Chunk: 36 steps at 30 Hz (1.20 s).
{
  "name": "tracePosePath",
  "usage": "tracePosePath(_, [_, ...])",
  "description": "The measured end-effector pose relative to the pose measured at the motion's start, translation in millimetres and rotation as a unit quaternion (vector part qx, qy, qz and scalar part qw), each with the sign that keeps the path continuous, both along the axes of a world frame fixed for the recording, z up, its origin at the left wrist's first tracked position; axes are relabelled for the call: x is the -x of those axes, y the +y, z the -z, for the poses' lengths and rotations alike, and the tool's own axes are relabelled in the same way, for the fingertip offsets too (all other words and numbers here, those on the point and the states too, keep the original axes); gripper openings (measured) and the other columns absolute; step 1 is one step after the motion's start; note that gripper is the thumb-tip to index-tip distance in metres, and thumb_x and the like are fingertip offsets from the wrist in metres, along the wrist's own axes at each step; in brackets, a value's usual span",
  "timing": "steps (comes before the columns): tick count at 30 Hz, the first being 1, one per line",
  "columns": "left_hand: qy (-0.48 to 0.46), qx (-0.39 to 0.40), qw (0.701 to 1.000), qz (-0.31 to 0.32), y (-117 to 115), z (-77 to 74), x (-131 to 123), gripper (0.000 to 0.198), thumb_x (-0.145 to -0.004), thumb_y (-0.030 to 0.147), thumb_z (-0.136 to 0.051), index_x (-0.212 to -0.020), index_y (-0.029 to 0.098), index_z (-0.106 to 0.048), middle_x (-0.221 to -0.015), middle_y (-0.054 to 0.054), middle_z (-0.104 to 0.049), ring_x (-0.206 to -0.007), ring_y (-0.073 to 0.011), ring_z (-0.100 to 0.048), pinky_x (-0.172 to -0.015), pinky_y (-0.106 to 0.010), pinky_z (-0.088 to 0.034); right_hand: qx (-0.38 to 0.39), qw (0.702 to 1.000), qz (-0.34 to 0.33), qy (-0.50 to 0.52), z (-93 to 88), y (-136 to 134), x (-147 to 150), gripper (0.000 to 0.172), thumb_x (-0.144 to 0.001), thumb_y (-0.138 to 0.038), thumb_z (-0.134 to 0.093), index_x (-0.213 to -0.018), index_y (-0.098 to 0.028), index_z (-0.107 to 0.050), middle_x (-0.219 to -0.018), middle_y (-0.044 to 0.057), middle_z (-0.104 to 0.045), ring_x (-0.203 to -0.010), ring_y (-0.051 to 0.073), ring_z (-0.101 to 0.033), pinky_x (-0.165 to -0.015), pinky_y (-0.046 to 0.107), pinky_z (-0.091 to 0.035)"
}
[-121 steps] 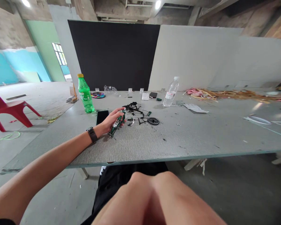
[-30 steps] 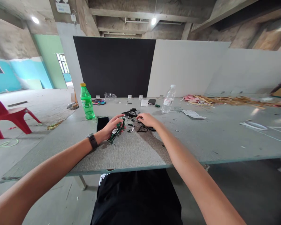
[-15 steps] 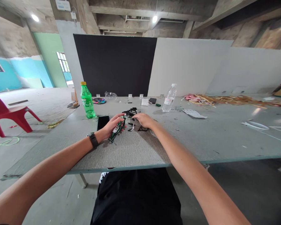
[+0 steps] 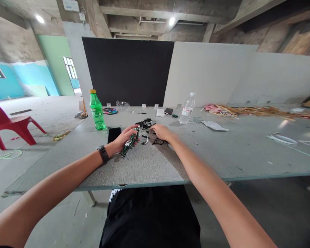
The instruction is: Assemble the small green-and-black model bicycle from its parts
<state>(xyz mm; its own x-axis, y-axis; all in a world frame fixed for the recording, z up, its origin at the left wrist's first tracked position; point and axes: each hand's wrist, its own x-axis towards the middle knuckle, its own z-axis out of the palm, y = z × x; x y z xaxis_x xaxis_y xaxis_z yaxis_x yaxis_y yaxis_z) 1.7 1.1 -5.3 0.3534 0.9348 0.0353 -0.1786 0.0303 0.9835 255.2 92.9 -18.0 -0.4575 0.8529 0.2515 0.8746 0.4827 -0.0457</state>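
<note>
My left hand [image 4: 122,138], with a black watch on its wrist, grips a green and white model part [image 4: 129,143] that rests slanted on the grey table [image 4: 222,151]. Just right of it, my right hand [image 4: 161,132] lies palm down over a heap of small black model parts [image 4: 144,124]. Its fingertips touch pieces at the heap's middle, and I cannot tell whether they pinch one. A thin black frame piece [image 4: 158,141] lies under that hand's near side.
A black phone [image 4: 114,134] lies left of my left hand. Behind stand a green soda bottle [image 4: 96,111] and a clear water bottle [image 4: 187,108]. Wood strips and paper scraps [image 4: 248,111] litter the right. A red chair [image 4: 7,124] stands on the floor at left.
Four seconds ago only my left hand was on the table. My right hand has since reached over the black parts and shifted slightly within the heap; the small wheel is now hidden under it.
</note>
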Motion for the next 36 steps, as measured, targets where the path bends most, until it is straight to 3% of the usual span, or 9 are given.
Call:
tracePosePath(3, [-0.001,-0.003,1.000,0.005,0.0,0.1,0.0,0.053,-0.087,0.028,-0.062,-0.139,0.024,-0.052,-0.086,-0.004,-0.064,-0.078,-0.0198,-0.071,-0.058,-0.026,-0.053,-0.012,1.000,0.010,-0.016,-0.7,-1.7,4.9,0.045,-0.098,-0.012,-0.041,-0.134,-0.024,-0.065,-0.136,0.009,-0.066,-0.125,0.024,-0.060,-0.103,0.033,-0.044])
tracePosePath(7, [-0.008,-0.003,1.000,0.007,1.4,2.1,0.7,0.053,-0.086,0.030,-0.063,-0.138,0.025,-0.052,-0.085,-0.003,-0.063,-0.079,-0.0200,-0.071,-0.057,-0.025,-0.053,-0.012,0.999,0.025,-0.041,-3.9,-4.8,9.7,0.048,-0.096,-0.007,-0.042,-0.129,-0.028,-0.069,-0.135,0.006,-0.067,-0.125,0.024,-0.059,-0.103,0.034,-0.043])
tracePosePath(21, [-0.006,0.000,1.000,0.003,-1.2,-1.1,-0.5,0.052,-0.087,0.027,-0.061,-0.138,0.024,-0.053,-0.088,-0.004,-0.064,-0.079,-0.0204,-0.071,-0.058,-0.026,-0.053,-0.021,0.992,0.103,-0.074,-26.7,-21.3,13.5,0.015,-0.093,-0.023,-0.064,-0.098,-0.023,-0.078,-0.109,0.010,-0.076,-0.109,0.028,-0.066,-0.096,0.040,-0.043])
tracePosePath(28, [0.001,0.000,1.000,0.000,-2.8,-2.7,-0.9,0.053,-0.087,0.028,-0.061,-0.139,0.024,-0.052,-0.086,-0.004,-0.065,-0.077,-0.0200,-0.071,-0.056,-0.025,-0.052,0.012,0.990,0.127,-0.054,-29.5,-18.9,10.9,0.011,-0.091,-0.028,-0.068,-0.094,-0.022,-0.076,-0.103,0.010,-0.076,-0.100,0.027,-0.068,-0.090,0.040,-0.047])
tracePosePath(36, [0.004,0.002,1.000,-0.003,-3.4,-3.7,-1.2,0.053,-0.087,0.026,-0.059,-0.140,0.023,-0.052,-0.084,-0.005,-0.065,-0.079,-0.0205,-0.072,-0.056,-0.023,-0.052,0.049,0.993,0.110,-0.018,-30.2,-20.6,5.2,0.015,-0.093,-0.035,-0.065,-0.098,-0.025,-0.075,-0.107,0.007,-0.075,-0.097,0.023,-0.068,-0.081,0.032,-0.048])
